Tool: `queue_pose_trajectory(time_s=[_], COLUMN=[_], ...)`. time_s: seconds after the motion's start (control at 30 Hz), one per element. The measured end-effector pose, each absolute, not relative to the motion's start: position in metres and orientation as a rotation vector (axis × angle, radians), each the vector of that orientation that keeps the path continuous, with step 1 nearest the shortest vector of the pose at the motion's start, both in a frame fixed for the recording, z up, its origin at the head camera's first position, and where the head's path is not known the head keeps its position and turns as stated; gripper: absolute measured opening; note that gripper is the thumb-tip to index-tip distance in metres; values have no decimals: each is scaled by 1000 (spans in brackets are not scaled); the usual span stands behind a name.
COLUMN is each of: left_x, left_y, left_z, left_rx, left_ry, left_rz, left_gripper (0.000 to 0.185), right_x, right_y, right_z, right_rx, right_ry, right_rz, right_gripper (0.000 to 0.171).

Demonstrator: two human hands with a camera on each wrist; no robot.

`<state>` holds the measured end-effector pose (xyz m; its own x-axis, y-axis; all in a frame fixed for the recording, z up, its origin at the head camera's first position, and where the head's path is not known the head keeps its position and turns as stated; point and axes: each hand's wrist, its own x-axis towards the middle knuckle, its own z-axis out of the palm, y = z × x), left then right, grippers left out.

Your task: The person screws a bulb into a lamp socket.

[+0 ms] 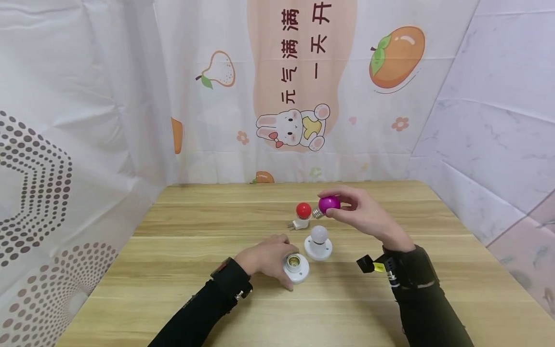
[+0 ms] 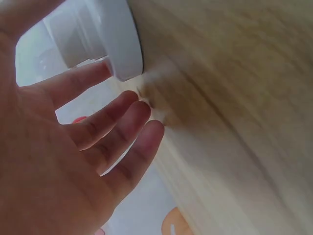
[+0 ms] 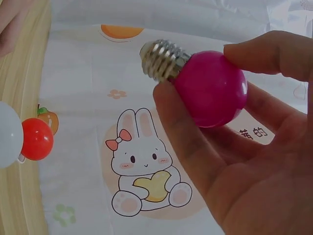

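Note:
A purple light bulb [image 3: 210,90] is pinched between the thumb and fingers of my right hand [image 1: 362,212], above the table. Its metal screw base [image 3: 164,59] points left in the right wrist view. My left hand [image 1: 270,258] holds a round white lamp socket [image 1: 301,275] on the table, thumb and index finger at its edge; its other fingers [image 2: 142,139] stretch out beside it. The socket's threaded opening faces up with no bulb in it. Just beyond stands a second round socket [image 1: 311,251] with a white bulb [image 1: 319,234] in it.
Behind the sockets, a red bulb [image 1: 303,210] sits in a small white plug-in holder [image 1: 301,223] with its prongs pointing left. The wooden table [image 1: 195,217] ends at a printed curtain [image 1: 208,125] at the back. More cloth hangs at both sides.

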<state>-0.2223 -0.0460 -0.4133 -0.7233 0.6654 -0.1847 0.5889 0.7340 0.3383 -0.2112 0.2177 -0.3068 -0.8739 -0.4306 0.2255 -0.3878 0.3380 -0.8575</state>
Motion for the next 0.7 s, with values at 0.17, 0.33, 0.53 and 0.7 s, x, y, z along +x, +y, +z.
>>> queue_pose_trajectory(time_s=[0.17,0.33,0.53,0.7], left_x=[-223,-224,-228,-231], left_y=[-44,-48,-55,-59], left_z=[-415,-413,-411,-409], left_rx=[981,979,945,926], left_ry=[2662,2628,2572,2585], left_rz=[360,469,697,840], left_gripper=[76,77,86,85], right_x=[-211,-212,-212,-214], right_y=[220,220,219,219], right_z=[-307,-307,-308,-307], right_rx=[-751,-764,-761,-774], right_ry=[2577,2563,2549,2556], right_rz=[-1575,-1559,-1562,-1550], right_gripper=[40,42,42,42])
